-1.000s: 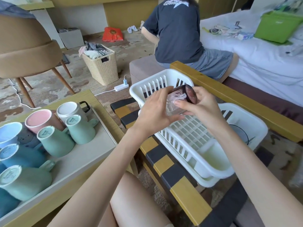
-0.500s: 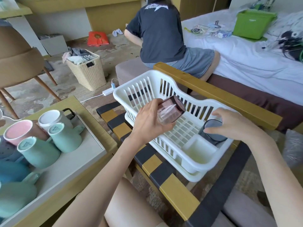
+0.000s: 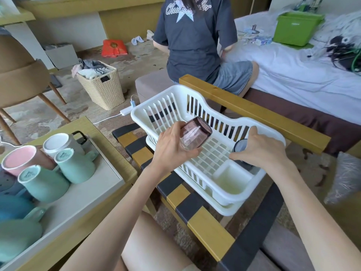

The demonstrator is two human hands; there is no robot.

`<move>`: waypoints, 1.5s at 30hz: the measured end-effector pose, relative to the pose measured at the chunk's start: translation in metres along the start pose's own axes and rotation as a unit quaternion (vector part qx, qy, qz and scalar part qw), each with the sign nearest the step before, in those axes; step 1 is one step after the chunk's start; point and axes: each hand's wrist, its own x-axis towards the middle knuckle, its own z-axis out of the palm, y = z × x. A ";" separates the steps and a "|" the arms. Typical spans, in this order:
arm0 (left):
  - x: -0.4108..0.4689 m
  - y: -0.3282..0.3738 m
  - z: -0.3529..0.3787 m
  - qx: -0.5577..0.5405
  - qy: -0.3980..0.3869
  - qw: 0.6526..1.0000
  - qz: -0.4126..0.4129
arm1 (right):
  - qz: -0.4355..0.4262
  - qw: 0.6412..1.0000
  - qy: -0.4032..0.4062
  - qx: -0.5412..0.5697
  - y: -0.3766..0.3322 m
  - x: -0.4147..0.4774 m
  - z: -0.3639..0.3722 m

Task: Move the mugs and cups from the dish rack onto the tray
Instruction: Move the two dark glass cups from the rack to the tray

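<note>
a cup in each hand at the white dish rack (image 3: 197,95)

the left hand (image 3: 172,147) is holding a pink glass cup (image 3: 196,133) in the air above the left part of the rack; the fingers are curling round the side of the glass, and the cup is lying tilted. the right hand (image 3: 260,151) is reaching into the right end of the rack, with fingers and thumb curving round a dark cup (image 3: 240,147) that is sitting inside and is mostly hidden under the palm. the rack is standing on a yellow and black striped bench (image 3: 140,153). on the left, the tray (image 3: 91,186) is carrying the mugs (image 3: 76,166), pink, white, green and blue, close together; the green ones are standing upside down.
</note>
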 end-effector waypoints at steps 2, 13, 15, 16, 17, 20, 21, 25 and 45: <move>0.001 0.002 -0.002 -0.024 -0.001 1.000 -0.010 | 0.003 0.999 0.040 0.023 -0.005 -0.002 -0.003; -0.011 -0.021 -0.054 -0.248 0.086 0.954 -0.147 | -0.132 0.943 0.259 0.159 -0.072 -0.021 -0.019; -0.021 -0.034 -0.071 -0.255 0.115 0.947 -0.158 | -0.166 0.927 0.275 0.194 -0.093 -0.026 -0.019; -0.027 -0.042 -0.079 -0.257 0.130 0.944 -0.163 | -0.182 0.920 0.278 0.210 -0.104 -0.029 -0.018; -0.034 -0.050 -0.086 -0.256 0.145 0.941 -0.167 | -0.197 0.913 0.278 0.225 -0.116 -0.032 -0.017; -0.061 -0.075 -0.105 -0.236 0.189 0.935 -0.185 | -0.248 0.891 0.269 0.269 -0.151 -0.044 -0.010; -0.071 -0.084 -0.110 -0.226 0.201 0.932 -0.197 | -0.265 0.883 0.262 0.285 -0.163 -0.047 -0.007; -0.113 -0.121 -0.124 -0.198 0.228 0.916 -0.266 | -0.326 0.868 0.209 0.312 -0.214 -0.058 0.016; -0.181 -0.186 -0.113 -0.094 0.230 0.876 -0.413 | -0.499 0.846 -0.019 0.187 -0.329 -0.035 0.100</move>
